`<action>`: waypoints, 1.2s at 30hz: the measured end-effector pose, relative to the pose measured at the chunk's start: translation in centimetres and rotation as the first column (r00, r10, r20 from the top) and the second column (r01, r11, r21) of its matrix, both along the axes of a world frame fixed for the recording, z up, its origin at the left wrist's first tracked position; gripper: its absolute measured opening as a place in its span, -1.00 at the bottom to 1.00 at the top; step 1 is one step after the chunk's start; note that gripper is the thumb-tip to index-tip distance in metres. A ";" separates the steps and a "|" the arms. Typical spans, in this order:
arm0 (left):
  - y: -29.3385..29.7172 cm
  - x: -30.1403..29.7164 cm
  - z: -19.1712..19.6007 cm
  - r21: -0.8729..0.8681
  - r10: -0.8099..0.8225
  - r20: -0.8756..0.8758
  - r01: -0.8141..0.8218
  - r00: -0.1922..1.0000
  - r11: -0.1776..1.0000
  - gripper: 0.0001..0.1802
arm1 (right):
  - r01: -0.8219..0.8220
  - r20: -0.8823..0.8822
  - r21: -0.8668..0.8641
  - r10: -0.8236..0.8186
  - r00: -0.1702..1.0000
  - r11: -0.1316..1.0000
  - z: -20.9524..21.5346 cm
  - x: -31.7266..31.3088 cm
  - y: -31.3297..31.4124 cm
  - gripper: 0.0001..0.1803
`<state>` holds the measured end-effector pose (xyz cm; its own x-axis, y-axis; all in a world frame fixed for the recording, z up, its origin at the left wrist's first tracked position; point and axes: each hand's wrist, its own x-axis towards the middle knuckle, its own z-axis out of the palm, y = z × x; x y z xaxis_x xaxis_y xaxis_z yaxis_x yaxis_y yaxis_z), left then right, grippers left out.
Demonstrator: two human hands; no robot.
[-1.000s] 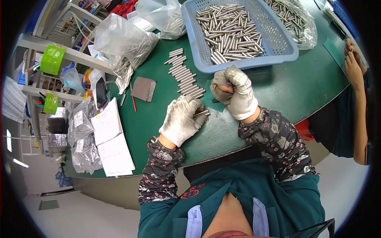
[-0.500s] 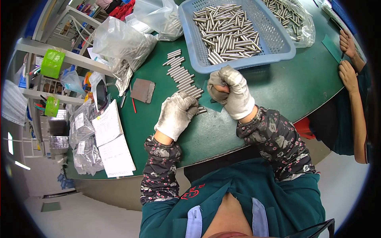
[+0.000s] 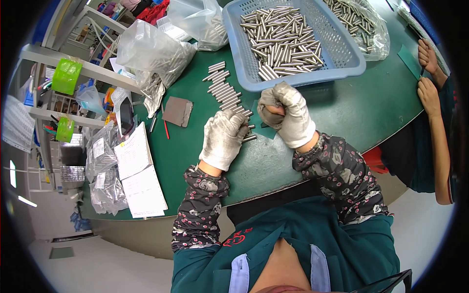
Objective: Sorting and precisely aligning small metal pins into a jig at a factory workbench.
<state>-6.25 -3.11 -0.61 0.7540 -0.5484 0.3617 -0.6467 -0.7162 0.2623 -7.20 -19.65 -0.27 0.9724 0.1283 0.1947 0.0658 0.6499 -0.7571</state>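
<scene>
My left hand, in a whitish work glove, is closed, fingertips down on the table, over the near end of a staggered row of short metal pins. A metal pin sticks out to the right from under its curled fingers. To the right, my right hand, gloved with a bare thumb showing, is curled shut just in front of the blue basket. What its fingers hold, if anything, is hidden. Under it lies a small dark green sheet.
A blue plastic basket full of metal pins stands beyond my hands. Clear bags of pins sit around it. At left lie a brown square pad, a red stick and papers. A co-worker's hands are at the right.
My left hand has shifted slightly to the right, and the pin beside its fingers shows a little more. The right hand stays curled in nearly the same place.
</scene>
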 end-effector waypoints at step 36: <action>0.3 0.5 -0.4 -0.041 -0.032 -0.074 0.029 0.997 0.999 -0.83 | -0.068 0.062 0.047 0.065 0.996 0.997 -1.0 0.1 0.2 -0.49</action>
<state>-5.78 -2.86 -1.00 0.7631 -0.5578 0.3265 -0.6454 -0.6847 0.3385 -7.10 -19.47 -1.29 0.9483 0.1811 0.2607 0.0660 0.6908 -0.7201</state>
